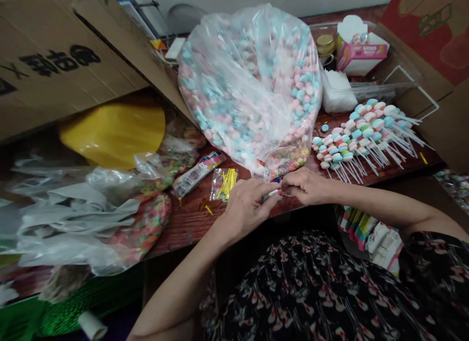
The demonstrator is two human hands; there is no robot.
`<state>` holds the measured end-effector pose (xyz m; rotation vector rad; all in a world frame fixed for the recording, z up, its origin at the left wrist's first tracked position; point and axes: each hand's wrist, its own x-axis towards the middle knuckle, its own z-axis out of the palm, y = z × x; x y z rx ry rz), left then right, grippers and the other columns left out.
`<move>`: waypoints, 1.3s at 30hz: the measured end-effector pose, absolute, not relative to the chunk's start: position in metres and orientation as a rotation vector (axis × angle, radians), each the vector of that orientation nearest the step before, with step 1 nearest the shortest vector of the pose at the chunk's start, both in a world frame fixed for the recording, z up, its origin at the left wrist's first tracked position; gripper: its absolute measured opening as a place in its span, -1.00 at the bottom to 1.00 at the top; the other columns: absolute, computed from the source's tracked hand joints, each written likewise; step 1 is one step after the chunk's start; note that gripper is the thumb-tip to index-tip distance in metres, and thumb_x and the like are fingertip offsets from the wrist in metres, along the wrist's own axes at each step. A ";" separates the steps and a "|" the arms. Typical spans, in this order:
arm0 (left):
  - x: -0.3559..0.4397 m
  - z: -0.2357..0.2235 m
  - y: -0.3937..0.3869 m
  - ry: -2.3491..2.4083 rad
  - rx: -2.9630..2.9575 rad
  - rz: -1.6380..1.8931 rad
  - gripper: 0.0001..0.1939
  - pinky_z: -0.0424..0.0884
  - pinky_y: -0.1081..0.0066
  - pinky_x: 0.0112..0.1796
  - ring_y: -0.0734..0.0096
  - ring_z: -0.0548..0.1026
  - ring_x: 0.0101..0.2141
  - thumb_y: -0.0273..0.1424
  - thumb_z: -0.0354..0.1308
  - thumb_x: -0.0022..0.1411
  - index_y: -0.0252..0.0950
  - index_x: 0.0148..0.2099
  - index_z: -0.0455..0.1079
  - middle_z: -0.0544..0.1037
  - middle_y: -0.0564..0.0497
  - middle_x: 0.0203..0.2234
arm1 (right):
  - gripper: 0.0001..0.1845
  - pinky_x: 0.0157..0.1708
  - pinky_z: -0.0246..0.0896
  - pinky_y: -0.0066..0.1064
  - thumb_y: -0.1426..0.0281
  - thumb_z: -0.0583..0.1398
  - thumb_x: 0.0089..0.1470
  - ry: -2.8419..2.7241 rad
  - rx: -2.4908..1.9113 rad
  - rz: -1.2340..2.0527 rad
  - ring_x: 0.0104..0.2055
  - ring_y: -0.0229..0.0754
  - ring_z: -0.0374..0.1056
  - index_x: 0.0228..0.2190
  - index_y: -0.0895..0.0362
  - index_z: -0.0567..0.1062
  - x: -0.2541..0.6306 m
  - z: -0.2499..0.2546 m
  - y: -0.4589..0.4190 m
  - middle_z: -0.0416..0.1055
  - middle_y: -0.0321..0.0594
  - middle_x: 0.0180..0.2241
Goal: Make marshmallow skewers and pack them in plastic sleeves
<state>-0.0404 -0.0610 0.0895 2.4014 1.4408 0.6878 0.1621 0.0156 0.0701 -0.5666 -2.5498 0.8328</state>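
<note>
Small white stick [271,195] pinched between left hand [245,207] and right hand [306,185], fingers closed together over it.

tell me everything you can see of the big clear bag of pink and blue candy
The big clear plastic bag is thin, glossy and creased, and bulges full of small round puffs in pink, pale blue and white that look like marshmallows. It sits upright on the dark wooden table, and its left side appears to touch a cardboard flap. Its narrow lower end comes down just beyond the person's hands, with the right hand nearest.
</note>
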 end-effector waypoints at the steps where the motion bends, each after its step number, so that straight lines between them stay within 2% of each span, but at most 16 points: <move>1: -0.043 0.082 -0.059 1.412 2.288 0.722 -0.80 0.22 0.39 -0.36 0.40 0.43 -0.42 -0.30 0.18 0.27 -0.20 -0.12 0.56 0.56 -0.01 -0.44 | -0.82 -0.41 0.15 -0.49 0.56 0.08 0.09 -2.493 -0.546 0.857 -0.45 -0.29 0.34 -0.41 0.20 0.48 0.164 0.070 0.015 0.47 -0.25 -0.49; 7: -0.039 0.059 -0.060 1.282 1.798 0.882 -0.80 0.40 0.40 -0.26 0.35 0.56 -0.33 -0.32 0.21 0.23 -0.21 -0.12 0.60 0.66 -0.07 -0.31 | -0.76 -0.41 0.19 -0.47 0.57 0.03 0.14 -2.308 -0.461 0.628 -0.45 -0.29 0.31 -0.36 0.16 0.49 0.172 0.060 0.011 0.42 -0.27 -0.50; 11: -0.029 0.059 -0.063 1.216 1.479 0.939 -0.75 0.44 0.37 -0.17 0.29 0.58 -0.24 -0.30 0.25 0.18 -0.26 -0.11 0.60 0.66 -0.09 -0.23 | -0.75 -0.40 0.24 -0.46 0.55 0.04 0.17 -2.327 -0.432 0.527 -0.41 -0.27 0.34 -0.31 0.14 0.50 0.177 0.057 0.013 0.45 -0.23 -0.45; 14: -0.028 0.059 -0.061 1.194 1.351 0.872 -0.75 0.40 0.45 -0.33 0.39 0.51 -0.38 -0.25 0.26 0.15 -0.30 -0.20 0.60 0.64 -0.03 -0.37 | -0.76 -0.35 0.29 -0.45 0.54 0.05 0.18 -2.335 -0.443 0.569 -0.36 -0.26 0.39 -0.33 0.13 0.51 0.182 0.064 0.020 0.49 -0.21 -0.40; 16: -0.028 0.058 -0.060 1.182 1.319 0.824 -0.73 0.29 0.51 -0.45 0.50 0.38 -0.52 -0.21 0.25 0.14 -0.33 -0.37 0.58 0.54 0.05 -0.55 | -0.76 -0.31 0.32 -0.42 0.55 0.05 0.16 -2.336 -0.458 0.598 -0.32 -0.24 0.40 -0.36 0.12 0.51 0.185 0.071 0.024 0.49 -0.21 -0.38; 18: -0.028 0.054 -0.059 1.177 1.265 0.822 -0.68 0.19 0.54 -0.51 0.56 0.26 -0.58 -0.18 0.24 0.14 -0.35 -0.47 0.51 0.42 0.09 -0.64 | -0.76 -0.26 0.35 -0.37 0.53 0.05 0.16 -2.309 -0.480 0.604 -0.28 -0.21 0.41 -0.37 0.10 0.51 0.187 0.077 0.027 0.49 -0.20 -0.37; 23: -0.026 0.037 -0.059 1.210 1.091 0.899 -0.65 0.08 0.55 -0.55 0.61 0.18 -0.60 -0.13 0.25 0.13 -0.35 -0.45 0.46 0.34 0.12 -0.66 | -0.84 -0.20 0.39 -0.27 0.44 0.13 0.16 -2.035 -0.636 0.580 -0.26 -0.17 0.44 -0.35 0.04 0.52 0.198 0.087 0.028 0.52 -0.22 -0.33; 28: -0.016 0.031 -0.056 1.213 0.858 1.024 -0.66 0.19 0.55 -0.54 0.58 0.29 -0.59 -0.12 0.31 0.07 -0.33 -0.44 0.48 0.48 0.06 -0.60 | -0.94 -0.25 0.37 -0.26 0.40 0.23 0.11 -1.704 -0.821 0.653 -0.33 -0.18 0.41 -0.41 0.06 0.50 0.191 0.080 0.003 0.48 -0.26 -0.43; 33: -0.001 0.026 -0.049 1.189 0.703 1.243 -0.69 0.39 0.49 -0.35 0.49 0.47 -0.44 -0.15 0.37 0.00 -0.29 -0.31 0.57 0.59 0.03 -0.49 | -0.86 -0.52 0.22 -0.46 0.33 0.21 0.13 -1.478 -1.022 1.082 -0.55 -0.33 0.26 -0.43 0.12 0.47 0.149 0.051 -0.032 0.37 -0.36 -0.56; 39: 0.001 0.022 -0.054 1.314 1.069 1.289 -0.73 0.42 0.34 -0.09 0.33 0.53 -0.18 -0.25 0.24 0.18 -0.24 -0.11 0.59 0.63 -0.03 -0.20 | -0.83 -0.45 0.24 -0.49 0.30 0.18 0.15 -1.415 -1.134 0.976 -0.51 -0.34 0.27 -0.43 0.12 0.42 0.125 0.019 -0.030 0.37 -0.36 -0.52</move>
